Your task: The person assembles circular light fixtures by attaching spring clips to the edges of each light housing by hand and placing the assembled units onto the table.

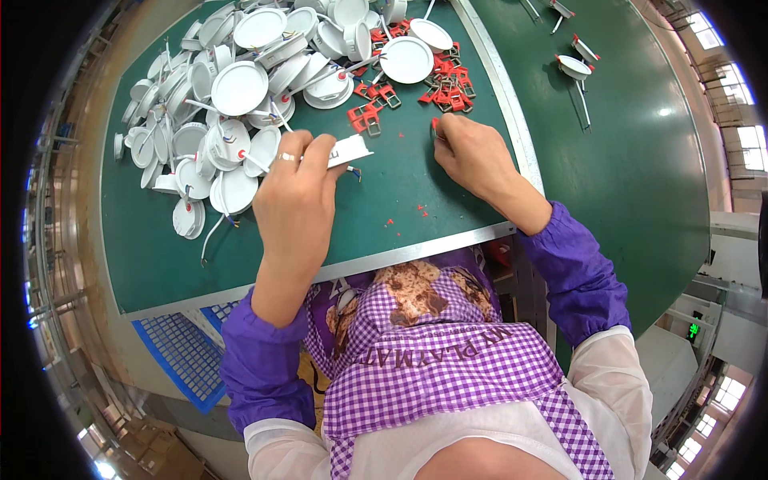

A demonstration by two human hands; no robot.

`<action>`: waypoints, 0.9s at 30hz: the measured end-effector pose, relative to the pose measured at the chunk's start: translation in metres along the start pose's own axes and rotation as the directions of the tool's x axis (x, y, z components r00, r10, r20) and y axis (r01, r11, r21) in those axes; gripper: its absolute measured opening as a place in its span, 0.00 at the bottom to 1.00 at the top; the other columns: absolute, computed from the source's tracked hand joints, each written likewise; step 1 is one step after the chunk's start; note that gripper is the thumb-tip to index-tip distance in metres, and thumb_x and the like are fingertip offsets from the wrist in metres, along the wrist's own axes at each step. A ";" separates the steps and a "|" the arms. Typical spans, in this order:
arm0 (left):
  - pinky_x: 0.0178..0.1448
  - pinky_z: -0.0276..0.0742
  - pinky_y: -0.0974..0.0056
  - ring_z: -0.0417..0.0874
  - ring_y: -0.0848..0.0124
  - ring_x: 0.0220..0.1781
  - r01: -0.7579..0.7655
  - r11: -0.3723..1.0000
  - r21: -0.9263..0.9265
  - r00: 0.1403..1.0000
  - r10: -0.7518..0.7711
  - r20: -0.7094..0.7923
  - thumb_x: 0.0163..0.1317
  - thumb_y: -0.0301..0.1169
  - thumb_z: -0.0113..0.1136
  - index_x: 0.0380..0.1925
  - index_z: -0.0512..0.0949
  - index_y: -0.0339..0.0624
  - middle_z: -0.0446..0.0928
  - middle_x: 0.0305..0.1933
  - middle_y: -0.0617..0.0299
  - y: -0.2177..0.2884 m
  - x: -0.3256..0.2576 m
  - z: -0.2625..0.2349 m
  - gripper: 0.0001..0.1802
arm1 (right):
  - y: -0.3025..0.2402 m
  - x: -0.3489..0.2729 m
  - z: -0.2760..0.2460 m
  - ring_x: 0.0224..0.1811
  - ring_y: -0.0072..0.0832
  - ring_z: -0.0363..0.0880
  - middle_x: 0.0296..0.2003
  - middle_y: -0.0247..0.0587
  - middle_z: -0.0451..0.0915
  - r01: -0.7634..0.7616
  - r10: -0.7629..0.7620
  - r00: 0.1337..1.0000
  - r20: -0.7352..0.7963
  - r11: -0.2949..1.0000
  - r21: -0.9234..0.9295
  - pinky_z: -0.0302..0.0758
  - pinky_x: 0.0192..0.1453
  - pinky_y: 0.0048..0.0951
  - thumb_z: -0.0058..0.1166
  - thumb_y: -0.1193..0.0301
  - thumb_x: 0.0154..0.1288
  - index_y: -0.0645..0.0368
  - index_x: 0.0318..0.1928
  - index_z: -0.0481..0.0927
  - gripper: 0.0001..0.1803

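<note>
My left hand (298,196), with a ring on one finger, is closed around a white round downlight (350,150) tilted edge-on. Short wire ends (354,171) stick out below it. To the right, the fingers of my right hand (478,160) pinch a small red clip (435,128), mostly hidden by the fingertips. The two hands are apart above the green worktop (336,232). Just beyond them lies a heap of red clips with metal frames (454,88). A big pile of white downlights (240,88) with trailing cables spreads at the far left.
Small red scraps (422,211) lie near the worktop's front metal edge (416,246). A pale metal rail (500,80) separates it from a second green surface (632,144), where several downlights with clips (574,67) lie. A blue plastic crate (178,352) is below left.
</note>
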State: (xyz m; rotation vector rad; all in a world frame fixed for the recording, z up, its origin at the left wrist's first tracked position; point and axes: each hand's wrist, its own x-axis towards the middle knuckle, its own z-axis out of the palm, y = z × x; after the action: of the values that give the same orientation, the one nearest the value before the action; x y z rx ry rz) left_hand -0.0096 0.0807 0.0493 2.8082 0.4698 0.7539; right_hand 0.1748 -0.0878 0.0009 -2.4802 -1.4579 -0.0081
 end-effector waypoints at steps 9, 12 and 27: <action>0.59 0.74 0.65 0.78 0.66 0.57 0.260 0.134 -0.956 0.945 -0.239 0.224 0.63 0.16 0.58 0.47 0.72 0.36 0.73 0.61 0.46 0.009 -0.040 0.020 0.14 | -0.033 -0.010 -0.009 0.30 0.25 0.86 0.30 0.44 0.84 -0.369 0.260 0.913 0.315 0.193 0.909 0.81 0.35 0.24 0.56 0.76 0.64 0.69 0.39 0.77 0.07; 0.57 0.76 0.66 0.78 0.68 0.55 0.298 0.015 -0.955 0.905 -0.323 0.277 0.62 0.18 0.63 0.43 0.71 0.36 0.74 0.57 0.48 0.017 -0.045 0.030 0.13 | -0.043 -0.014 -0.005 0.31 0.25 0.85 0.31 0.44 0.84 -0.366 0.233 0.917 0.324 0.165 0.916 0.81 0.36 0.23 0.55 0.76 0.66 0.70 0.43 0.78 0.10; 0.59 0.78 0.65 0.79 0.67 0.56 0.409 -0.108 -0.906 0.784 -0.467 0.409 0.61 0.16 0.62 0.61 0.65 0.28 0.74 0.56 0.50 0.018 -0.057 0.047 0.28 | -0.071 -0.027 0.001 0.35 0.33 0.84 0.35 0.46 0.83 -0.055 0.138 0.990 -0.030 0.575 0.816 0.79 0.38 0.28 0.57 0.77 0.64 0.66 0.44 0.81 0.08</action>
State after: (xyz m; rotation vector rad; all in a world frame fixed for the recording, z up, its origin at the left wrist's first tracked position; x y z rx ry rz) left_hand -0.0274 0.0395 -0.0117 1.1032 0.5381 0.5717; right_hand 0.1006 -0.0777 0.0121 -1.7280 -0.9399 0.4680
